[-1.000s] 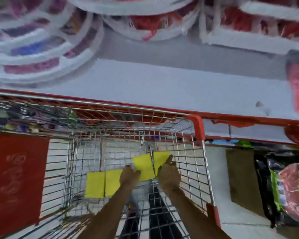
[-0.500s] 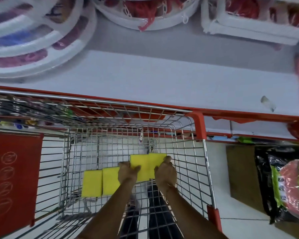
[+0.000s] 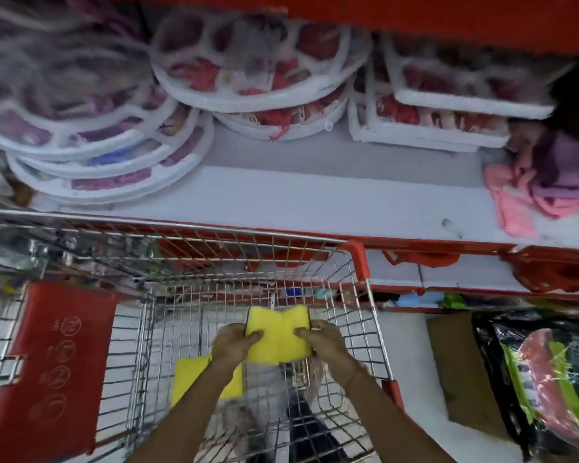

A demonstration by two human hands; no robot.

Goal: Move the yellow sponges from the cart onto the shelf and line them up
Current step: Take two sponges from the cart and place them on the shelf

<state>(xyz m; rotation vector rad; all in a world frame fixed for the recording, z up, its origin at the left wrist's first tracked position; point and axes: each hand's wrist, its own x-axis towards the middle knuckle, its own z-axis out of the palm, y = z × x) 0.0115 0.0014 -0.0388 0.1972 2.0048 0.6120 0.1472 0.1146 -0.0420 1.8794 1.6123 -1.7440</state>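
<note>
The left hand's fingers (image 3: 253, 336) are curling over the near-left edge of a pair of yellow sponges (image 3: 278, 335), and the right hand's fingers (image 3: 303, 334) are pinching the opposite edge, so the two pieces are being squeezed side by side between the left hand (image 3: 233, 340) and the right hand (image 3: 328, 339). Both hands are closed on the sponges, with thumbs pressing on the top faces; how deep the fingers reach underneath is hidden. The pair is hanging inside the wire cart (image 3: 376, 345), toward its far right corner, lifted clear of the basket floor and below the rim.

Two more sponges (image 3: 189, 375) are lying on the cart floor toward the near left, partly covered by the left forearm.

The risk, as I judge it, is coming from the grip itself: only sideways pressure is holding two soft pieces together, so they could be buckling upward at the seam and one could be slipping out and falling back through the cart. The far rim of the cart and the red front edge of the shelf (image 3: 315, 202) are standing between the hands and the bare white strip, so a low lift could be catching a sponge corner on the wire. On the shelf, stacked white trays (image 3: 258, 81) at the back edge and pink cloths (image 3: 528, 192) at the right end are narrowing the free space.
</note>
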